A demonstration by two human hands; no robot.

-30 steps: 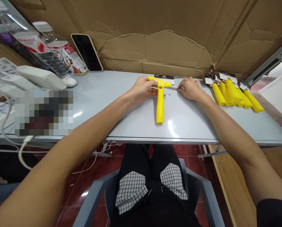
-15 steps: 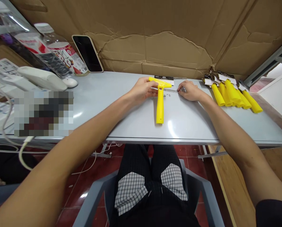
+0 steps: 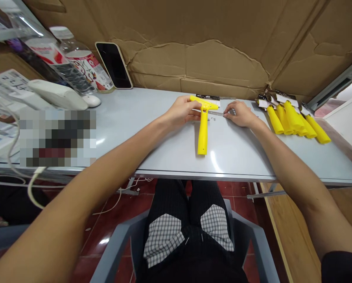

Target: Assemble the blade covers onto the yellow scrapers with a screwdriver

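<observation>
view shifted slightly | yellow tool point(image 3: 203, 133) | crosspiece point(image 3: 209, 105) in left fingers point(image 3: 193, 117)

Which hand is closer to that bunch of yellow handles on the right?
The right hand: it is left of the yellow handles, not touching them. The left hand is farther left, holding the yellow T-shaped tool.

Lay open in front, was hemmed in behind.
Could pass freely over the bare tabletop point(image 3: 237, 153) between the yellow T-shaped tool point(image 3: 203, 135) and the right forearm point(image 3: 286, 161); met a metal strip point(image 3: 217, 113) and small bits point(image 3: 213, 118) (scattered low) between left hand point(image 3: 183, 111) and right hand point(image 3: 239, 114). Was stopped behind by the cardboard wall point(image 3: 220, 61), to the right by bunched yellow handles point(image 3: 292, 118), to the left by the phone point(image 3: 114, 65) and bottles point(image 3: 90, 67).
</observation>
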